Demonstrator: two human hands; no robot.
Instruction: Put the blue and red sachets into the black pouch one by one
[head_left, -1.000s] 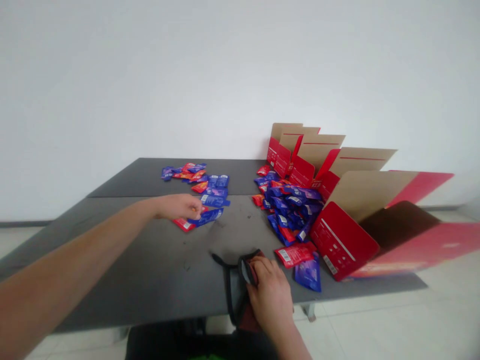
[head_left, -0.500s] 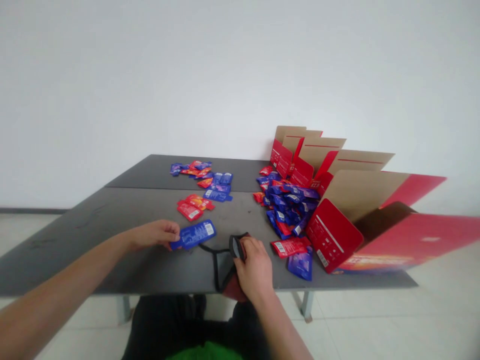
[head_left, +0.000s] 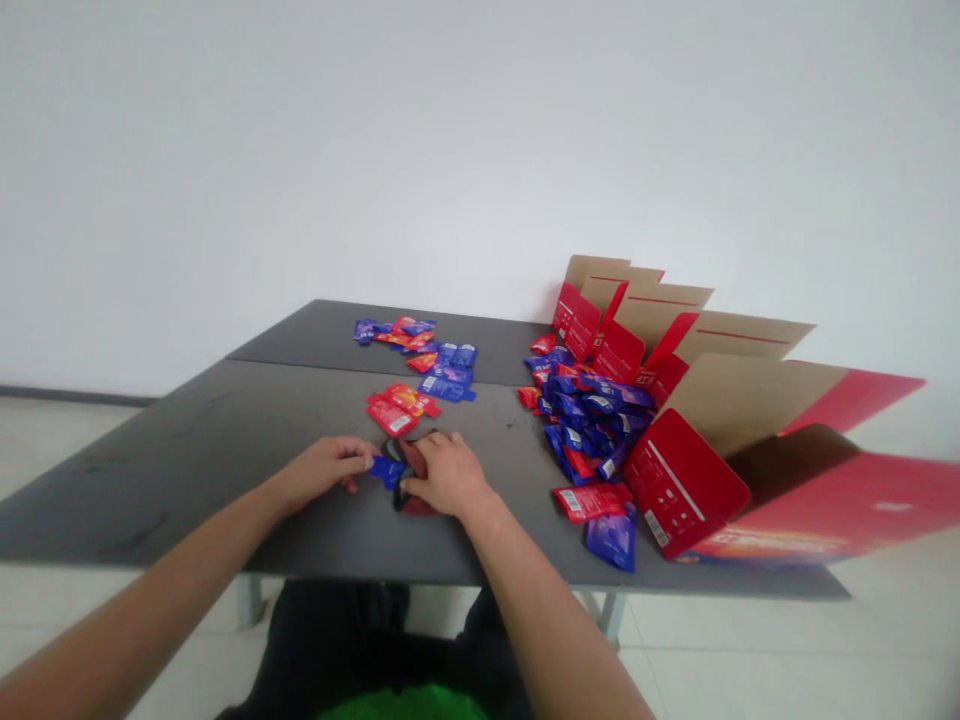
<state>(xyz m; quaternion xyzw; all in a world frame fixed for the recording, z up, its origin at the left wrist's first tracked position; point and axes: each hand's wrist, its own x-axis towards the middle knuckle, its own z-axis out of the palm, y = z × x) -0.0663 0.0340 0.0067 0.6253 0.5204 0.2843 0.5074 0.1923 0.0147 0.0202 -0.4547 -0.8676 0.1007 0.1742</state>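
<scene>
the left hand [head_left: 322, 470] pinches a blue sachet [head_left: 388, 472] against the dark pouch [head_left: 414, 459], while the right hand [head_left: 446, 475] grips the pouch steady on the table [head_left: 187, 480].

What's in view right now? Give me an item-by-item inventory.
Cardboard box: one, red outside, tan inside, open, at the table's right end.
Sachet pile: many, blue and red, against the box.
Loose sachets: two, red and blue, in front of the pile.
Sachet group: many, blue and red, far middle of the table.
Red sachets: a few, just beyond the hands.
Blue sachet: one, between the hands.
Fabric item: one, dark red and black, under the right hand.
Table: one, grey, two joined tops.
Left-hand grip: touching the blue sachet.
Right-hand grip: on the fabric item.
</scene>
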